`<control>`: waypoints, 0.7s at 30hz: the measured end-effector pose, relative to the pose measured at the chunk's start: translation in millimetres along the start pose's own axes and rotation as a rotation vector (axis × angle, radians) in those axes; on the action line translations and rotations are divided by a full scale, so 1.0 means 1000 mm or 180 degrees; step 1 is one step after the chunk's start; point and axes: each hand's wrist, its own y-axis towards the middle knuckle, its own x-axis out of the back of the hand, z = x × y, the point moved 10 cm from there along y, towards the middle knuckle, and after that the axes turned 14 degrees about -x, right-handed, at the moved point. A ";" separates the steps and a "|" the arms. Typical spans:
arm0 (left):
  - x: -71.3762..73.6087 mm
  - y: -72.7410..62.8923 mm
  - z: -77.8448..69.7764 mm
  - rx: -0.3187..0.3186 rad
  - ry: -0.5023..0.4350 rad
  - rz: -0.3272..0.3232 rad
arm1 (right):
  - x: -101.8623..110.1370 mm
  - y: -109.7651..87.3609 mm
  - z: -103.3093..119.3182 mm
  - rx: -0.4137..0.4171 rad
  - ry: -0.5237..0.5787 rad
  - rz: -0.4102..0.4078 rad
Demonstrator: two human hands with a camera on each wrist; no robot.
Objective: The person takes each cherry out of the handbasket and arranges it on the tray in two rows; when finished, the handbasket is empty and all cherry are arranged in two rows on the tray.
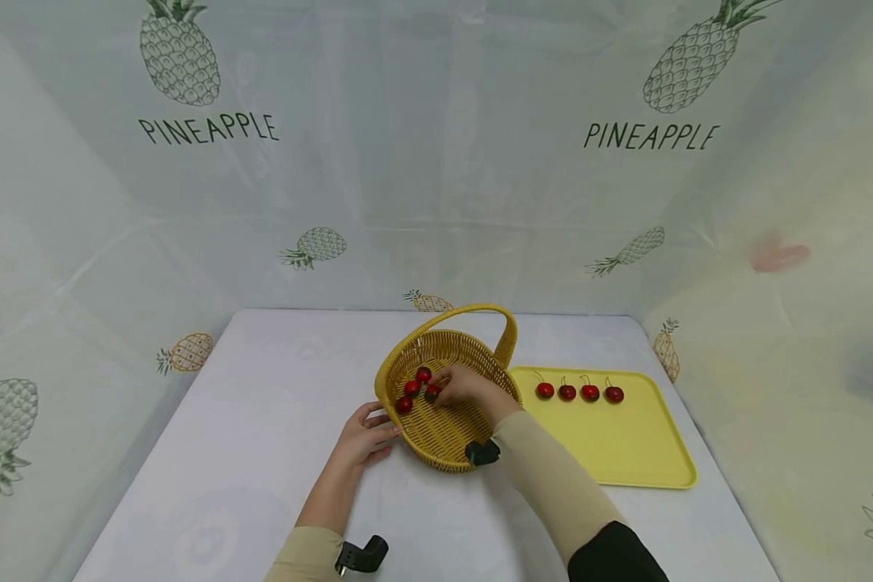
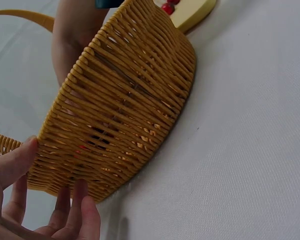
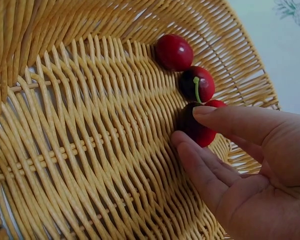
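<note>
A yellow wicker basket (image 1: 440, 440) with an arched handle stands on the white table. My left hand (image 1: 364, 436) holds its left side, the thumb at the rim and the other fingers against the outer wall (image 2: 125, 85). Inside the basket, my right hand (image 1: 467, 385) pinches a dark red cherry (image 3: 206, 136) between thumb and fingertips, close over the woven bottom. More cherries lie beside it in a row along the basket's left side, among them a red cherry (image 3: 174, 52) and a cherry with a green stem (image 3: 205, 82).
To the right of the basket lies a yellow tray (image 1: 640, 444), with several stemmed cherries in a row near its far edge, one of them a cherry (image 1: 614, 394) at the right end. Behind the table (image 1: 262, 388) hangs a pineapple-print curtain (image 1: 436, 178).
</note>
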 end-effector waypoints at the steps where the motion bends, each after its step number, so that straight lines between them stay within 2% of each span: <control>1: 0.000 0.000 0.001 0.0010 0.0001 -0.0006 | 0.001 -0.001 0.000 -0.0004 -0.0009 -0.0008; 9: 0.001 0.004 0.007 0.0032 0.0047 -0.0042 | 0.009 -0.013 0.000 0.0173 -0.0016 -0.0018; 21: 0.002 0.003 0.004 0.0016 0.0054 -0.0036 | 0.021 -0.028 -0.003 0.0268 -0.0167 -0.0023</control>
